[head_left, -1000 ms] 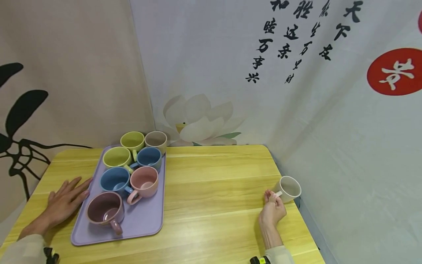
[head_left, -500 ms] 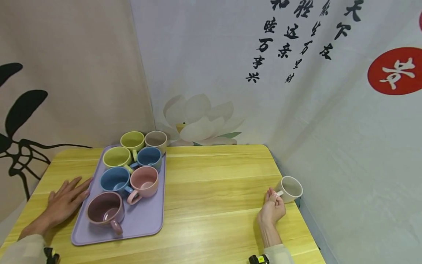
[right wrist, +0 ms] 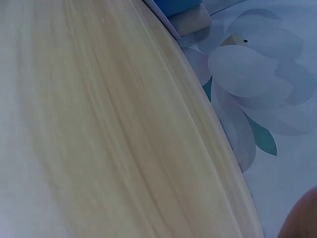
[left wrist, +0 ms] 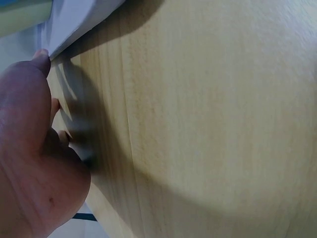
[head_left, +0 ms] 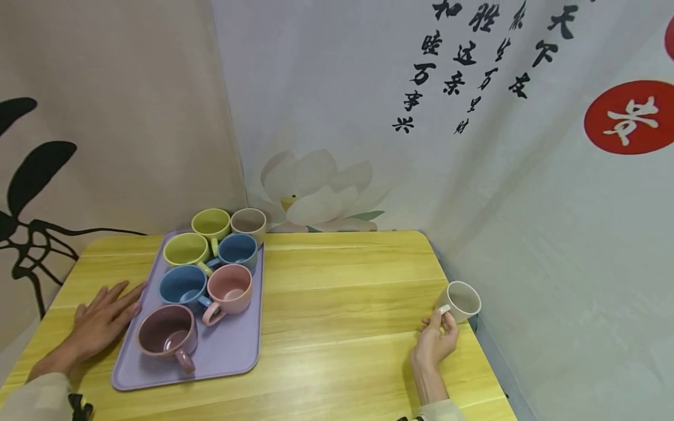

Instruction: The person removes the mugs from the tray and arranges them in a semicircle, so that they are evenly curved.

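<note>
At the table's right edge, in the head view, stands a white mug. My right hand pinches its handle between thumb and fingers; in the right wrist view only a bit of skin shows at the lower right corner. On the left, a lilac tray bears several mugs. My left hand lies with straight fingers, their tips touching the tray's left rim. Nearest to it on the tray are a mauve mug and a blue mug. In the left wrist view the fingers meet the tray's edge.
Farther back on the tray sit a pink mug, a second blue mug, two yellow-green mugs and a greyish-beige mug. The wooden table ends at a printed cloth backdrop behind and to the right.
My right hand's fingers have shifted on the white mug's handle, the thumb now lying along it. The white mug stays almost in place. The left hand and tray have not moved.
</note>
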Demonstrator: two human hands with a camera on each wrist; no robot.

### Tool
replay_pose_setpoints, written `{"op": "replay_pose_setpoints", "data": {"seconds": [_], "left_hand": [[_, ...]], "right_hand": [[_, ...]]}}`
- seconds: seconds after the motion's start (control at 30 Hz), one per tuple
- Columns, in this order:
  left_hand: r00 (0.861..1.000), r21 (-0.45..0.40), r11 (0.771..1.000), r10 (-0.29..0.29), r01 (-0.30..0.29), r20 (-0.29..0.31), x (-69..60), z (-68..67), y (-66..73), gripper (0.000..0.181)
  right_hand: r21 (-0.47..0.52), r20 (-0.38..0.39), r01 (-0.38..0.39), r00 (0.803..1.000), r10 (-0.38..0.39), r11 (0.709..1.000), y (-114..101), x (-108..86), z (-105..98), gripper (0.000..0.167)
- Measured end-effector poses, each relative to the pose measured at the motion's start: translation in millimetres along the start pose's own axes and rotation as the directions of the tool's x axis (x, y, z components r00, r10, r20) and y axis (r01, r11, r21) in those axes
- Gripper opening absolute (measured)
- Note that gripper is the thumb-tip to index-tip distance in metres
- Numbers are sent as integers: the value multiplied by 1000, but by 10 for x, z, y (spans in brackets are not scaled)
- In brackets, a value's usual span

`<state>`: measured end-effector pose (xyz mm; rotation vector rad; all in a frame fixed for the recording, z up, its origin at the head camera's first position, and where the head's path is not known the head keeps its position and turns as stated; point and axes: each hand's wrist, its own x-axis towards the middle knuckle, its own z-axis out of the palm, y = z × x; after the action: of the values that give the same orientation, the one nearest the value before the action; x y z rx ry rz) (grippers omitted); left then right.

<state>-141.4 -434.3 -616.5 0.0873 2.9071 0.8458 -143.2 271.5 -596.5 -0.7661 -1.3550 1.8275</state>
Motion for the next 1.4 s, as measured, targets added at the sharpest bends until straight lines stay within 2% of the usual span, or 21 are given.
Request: {"op": "replay_pose_setpoints", "data": {"seconds": [0.13,0.27,0.37,0.43,0.5,0.63,0.7,0.8,1.0,1.13,1.23,1.33,1.4], "left_hand": [[1000,-3,1000,2,-2,-2,-6,31,-23,67],[1000,-5,1000,7,-7,-2,-3,20,-22,66],[1000,-5,1000,17,-17,-16,-2,15,-19,65],[1000,-4,1000,19,-19,-24,-6,21,-23,65],[999,-8,1000,17,-18,-29,-19,35,-30,65],[999,-19,1000,14,-15,-30,-29,51,-42,65],[999,-25,1000,16,-16,-30,-28,50,-44,65],[999,-37,999,15,-16,-31,-20,44,-42,65],[1000,-63,998,-5,4,-12,-8,42,-16,66],[1000,-74,997,-18,19,2,-15,12,19,67],[1000,-71,997,-26,27,11,-25,-7,41,67],[999,-60,998,-34,34,13,-33,-9,55,67],[999,-55,998,-37,38,9,-34,-2,61,67]], "right_hand": [[-16,4,26,1000,-26,1000,-41,-51,-54,35],[-27,43,105,994,-104,994,-127,-165,-25,36],[-59,139,198,972,-188,979,-166,-314,53,35],[-89,246,261,941,-233,961,-157,-434,116,35],[-87,365,315,893,-264,945,-128,-568,190,36],[-31,572,370,768,-287,929,-61,-813,355,37],[-10,649,380,706,-283,925,-41,-929,438,37],[-2,735,383,627,-258,924,-23,-1088,555,36],[-11,862,313,485,-150,950,7,-1367,752,37],[-15,930,267,359,-84,964,20,-1567,852,38],[-22,962,261,267,-51,965,39,-1730,923,39],[-30,982,246,190,-18,969,65,-1892,1004,41],[-32,989,234,147,-2,972,88,-1997,1062,41]]}}
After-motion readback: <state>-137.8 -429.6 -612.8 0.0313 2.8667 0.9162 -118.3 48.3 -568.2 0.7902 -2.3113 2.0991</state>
